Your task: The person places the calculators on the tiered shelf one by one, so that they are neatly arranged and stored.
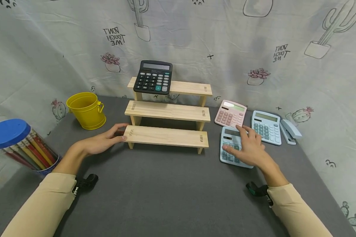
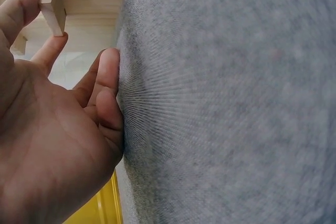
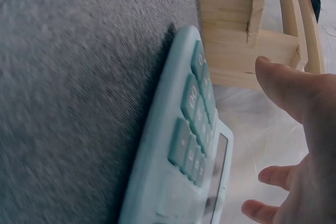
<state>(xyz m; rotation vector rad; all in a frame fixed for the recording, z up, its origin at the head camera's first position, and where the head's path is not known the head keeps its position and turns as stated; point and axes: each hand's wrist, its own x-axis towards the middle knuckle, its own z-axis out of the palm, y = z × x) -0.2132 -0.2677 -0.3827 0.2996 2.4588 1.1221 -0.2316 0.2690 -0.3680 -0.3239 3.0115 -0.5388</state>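
A three-step wooden shelf point(image 1: 166, 136) stands in the middle of the table in the head view. At the left end of its lowest step, my left hand point(image 1: 99, 141) pinches the board's edge between thumb and index finger; the left wrist view shows the other fingers curled low against the cloth. On the right, my right hand point(image 1: 250, 148) hovers over a light blue calculator point(image 1: 229, 158) lying flat, its fingers spread. The right wrist view shows a gap between those fingers and the blue calculator point(image 3: 168, 145). A black calculator point(image 1: 153, 77) leans on the top step.
Behind the right hand lie a pink calculator point(image 1: 230, 113), a second blue calculator point(image 1: 266, 127) and a light blue stapler point(image 1: 290, 131). At left stand a yellow bucket point(image 1: 87, 112) and a blue-lidded tub of pencils point(image 1: 9, 133). A printed curtain point(image 1: 181, 39) hangs behind.
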